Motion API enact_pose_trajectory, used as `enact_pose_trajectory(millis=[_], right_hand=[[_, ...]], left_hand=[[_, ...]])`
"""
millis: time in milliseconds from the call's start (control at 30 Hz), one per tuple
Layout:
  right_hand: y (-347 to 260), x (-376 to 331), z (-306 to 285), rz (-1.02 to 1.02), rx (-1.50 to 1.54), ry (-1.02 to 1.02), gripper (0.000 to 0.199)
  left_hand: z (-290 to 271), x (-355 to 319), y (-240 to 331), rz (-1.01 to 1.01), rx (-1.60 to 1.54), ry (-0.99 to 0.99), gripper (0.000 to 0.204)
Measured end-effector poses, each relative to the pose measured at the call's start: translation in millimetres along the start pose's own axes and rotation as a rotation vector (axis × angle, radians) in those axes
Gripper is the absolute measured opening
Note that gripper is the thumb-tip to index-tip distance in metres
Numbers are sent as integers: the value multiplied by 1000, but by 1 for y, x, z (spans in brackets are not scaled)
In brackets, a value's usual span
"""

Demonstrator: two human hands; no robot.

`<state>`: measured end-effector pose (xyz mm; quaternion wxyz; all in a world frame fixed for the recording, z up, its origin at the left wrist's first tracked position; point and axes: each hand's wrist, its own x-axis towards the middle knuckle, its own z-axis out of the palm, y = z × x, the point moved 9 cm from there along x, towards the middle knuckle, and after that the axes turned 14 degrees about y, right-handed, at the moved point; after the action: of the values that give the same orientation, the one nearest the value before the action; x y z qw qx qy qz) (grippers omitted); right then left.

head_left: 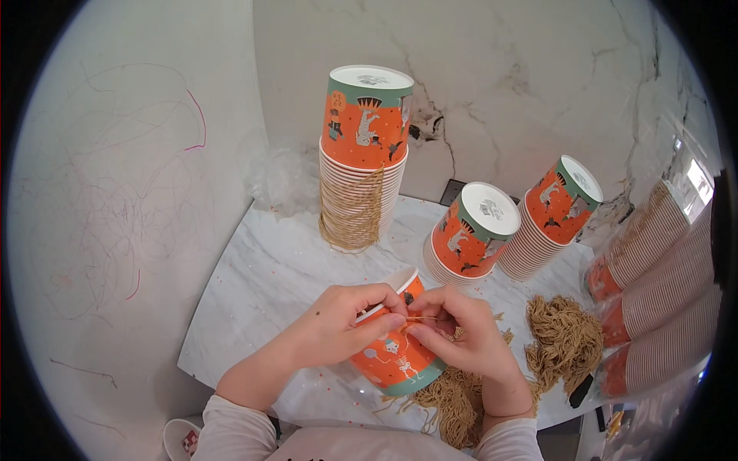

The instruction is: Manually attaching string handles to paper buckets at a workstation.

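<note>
An orange paper cup [396,357] with a green band and a skeleton drawing lies tilted between my hands, its white rim facing away from me. My left hand [338,323] is closed at the rim, thumb and fingers pinching the cup's edge. A thin tan string [419,318] runs from there to my right hand [467,334], whose thumb and fingers are pinched together on it. Beneath my right forearm is a bundle of tan strings [453,403], partly hidden by the arm. Whether the string passes through the cup wall is hidden by my fingers.
Upside-down cup stacks stand behind: a tall one [367,123] with tan strings draped over it, a short one [473,238] and a leaning one [552,211]. Another string heap [565,338] lies right. Plastic-wrapped cup stacks [661,307] line the right edge. Crumpled clear plastic [280,180] sits by the wall.
</note>
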<state>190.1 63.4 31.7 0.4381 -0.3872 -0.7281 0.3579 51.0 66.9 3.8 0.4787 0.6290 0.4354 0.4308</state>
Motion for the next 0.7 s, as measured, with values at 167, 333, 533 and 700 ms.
enact_pose_trajectory(millis=[167, 333, 533, 700], right_hand=[[-19, -2, -6, -248, -187, 108, 16], [-20, -1, -22, -241, -183, 192, 14], [-38, -3, -18, -518, -314, 261, 20], [-45, -11, -8, -778, -418, 290, 27]], left_hand=[[1, 1, 1, 19, -2, -13, 12], [-3, 0, 4, 9, -134, 47, 37], [-1, 3, 0, -159, -332, 22, 59], [-5, 4, 1, -149, -406, 49, 52]])
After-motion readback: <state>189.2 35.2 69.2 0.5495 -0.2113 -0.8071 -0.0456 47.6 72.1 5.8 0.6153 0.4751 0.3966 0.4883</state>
